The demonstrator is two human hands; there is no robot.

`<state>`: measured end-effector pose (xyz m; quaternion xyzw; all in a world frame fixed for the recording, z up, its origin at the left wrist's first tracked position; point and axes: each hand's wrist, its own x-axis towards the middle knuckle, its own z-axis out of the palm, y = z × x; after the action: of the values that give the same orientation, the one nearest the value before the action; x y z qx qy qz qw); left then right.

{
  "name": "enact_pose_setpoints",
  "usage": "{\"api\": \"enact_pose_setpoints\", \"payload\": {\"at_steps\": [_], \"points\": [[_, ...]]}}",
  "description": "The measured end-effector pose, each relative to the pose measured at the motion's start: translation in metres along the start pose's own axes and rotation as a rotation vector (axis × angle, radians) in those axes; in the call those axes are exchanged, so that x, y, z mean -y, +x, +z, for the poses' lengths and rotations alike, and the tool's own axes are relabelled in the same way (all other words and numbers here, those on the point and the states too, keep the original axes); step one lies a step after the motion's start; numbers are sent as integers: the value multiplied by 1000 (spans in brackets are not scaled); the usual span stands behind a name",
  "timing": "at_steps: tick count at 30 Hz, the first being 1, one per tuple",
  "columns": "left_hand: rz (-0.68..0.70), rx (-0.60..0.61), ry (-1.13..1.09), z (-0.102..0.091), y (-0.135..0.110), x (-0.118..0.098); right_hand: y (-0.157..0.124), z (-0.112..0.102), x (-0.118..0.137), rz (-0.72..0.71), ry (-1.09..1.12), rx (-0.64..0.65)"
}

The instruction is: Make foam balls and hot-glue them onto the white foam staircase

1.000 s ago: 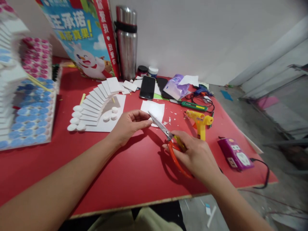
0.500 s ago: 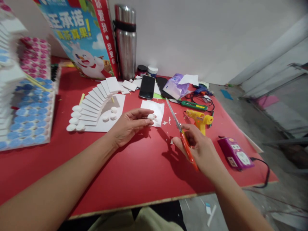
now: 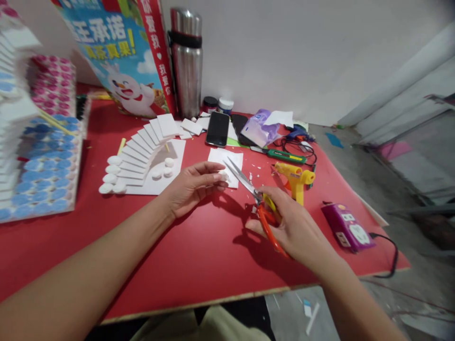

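My left hand (image 3: pixel 197 184) pinches a small white piece (image 3: pixel 223 174) between thumb and fingertips, above a white paper square (image 3: pixel 216 155). What the piece is made of I cannot make out. My right hand (image 3: pixel 284 218) grips orange-handled scissors (image 3: pixel 265 218), whose blades are slightly parted and point up and left beside the piece. White scraps (image 3: pixel 254 209) lie on the red table around the paper. To the left, a curved row of white slabs (image 3: pixel 137 156) stands on a white board (image 3: pixel 177 154), with several white oval pieces (image 3: pixel 110 177) at its near end.
A yellow glue gun (image 3: pixel 296 177) and a purple box (image 3: pixel 346 226) with a cord are on the right. Behind lie a phone (image 3: pixel 217 129), a green-handled tool (image 3: pixel 286 156) and a purple packet (image 3: pixel 263 128). A steel flask (image 3: pixel 187 66) and a printed bag (image 3: pixel 121 61) stand at the back.
The scissors have swung left toward the white piece, and their blades have parted. My right thumb has moved down and left with the handle. My left hand has barely moved.
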<state>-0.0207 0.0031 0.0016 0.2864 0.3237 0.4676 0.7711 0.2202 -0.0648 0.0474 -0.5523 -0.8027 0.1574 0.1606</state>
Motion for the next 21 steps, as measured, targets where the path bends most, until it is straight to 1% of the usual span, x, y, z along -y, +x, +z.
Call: {"api": "enact_pose_setpoints", "payload": {"at_steps": [3, 8, 16, 21], "points": [[-31, 24, 9, 1, 0, -1, 0, 2, 0, -50, -49, 14], [-23, 45, 15, 1, -1, -2, 1, 4, 0, -55, -137, 12], [-51, 47, -19, 1, -1, -2, 1, 6, -2, -93, -165, -12], [-58, 57, -18, 1, -1, -3, 0, 6, -5, -137, -173, -61]]}}
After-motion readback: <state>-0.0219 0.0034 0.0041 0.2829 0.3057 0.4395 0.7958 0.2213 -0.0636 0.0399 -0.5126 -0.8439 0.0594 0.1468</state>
